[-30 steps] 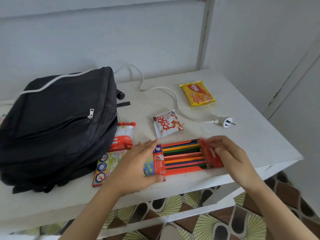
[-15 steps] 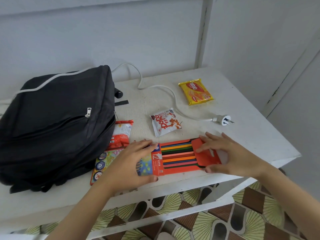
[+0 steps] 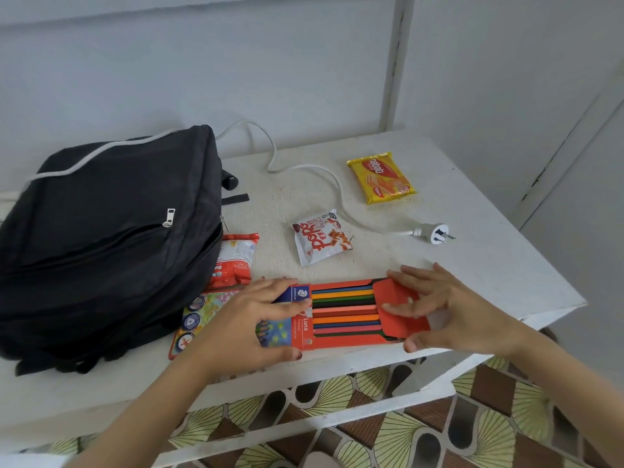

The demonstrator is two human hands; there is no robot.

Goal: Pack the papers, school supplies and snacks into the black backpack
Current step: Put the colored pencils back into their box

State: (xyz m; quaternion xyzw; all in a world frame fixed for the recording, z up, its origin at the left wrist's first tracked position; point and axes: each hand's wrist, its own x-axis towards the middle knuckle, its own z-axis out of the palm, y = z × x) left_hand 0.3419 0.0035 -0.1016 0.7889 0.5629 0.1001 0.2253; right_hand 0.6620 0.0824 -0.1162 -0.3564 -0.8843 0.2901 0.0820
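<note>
Barely started: black fabric backpack [image 3: 101, 238] looks zipped on white bench [image 3: 489, 265], yellow wafer packet [image 3: 381, 177] and white snack sachet [image 3: 320, 236] unpacked. Left hand [image 3: 250, 319] grips red cardboard pencil box [image 3: 341, 312] at bench front; right hand [image 3: 449, 315] presses its flap with straight fingers [image 3: 401, 310].

A white table [image 3: 472, 271] with a worn, speckled top fills the middle of the frame; its right corner points to the right edge. A black backpack [image 3: 111, 238] lies flat over its left half; a red-and-white snack packet [image 3: 236, 261] and a colourful flat pack [image 3: 196, 319] with round badges lie at the backpack's lower right side, both partly tucked under it. A white cable [image 3: 341, 197] curls from upper centre to a plug [image 3: 434, 233] at centre right; a yellow wafer packet [image 3: 381, 177] lies above it; a white snack packet [image 3: 322, 236] sits mid-table, just left of the cable. An open box of coloured pencils [image 3: 344, 312] lies along the near edge.
</note>
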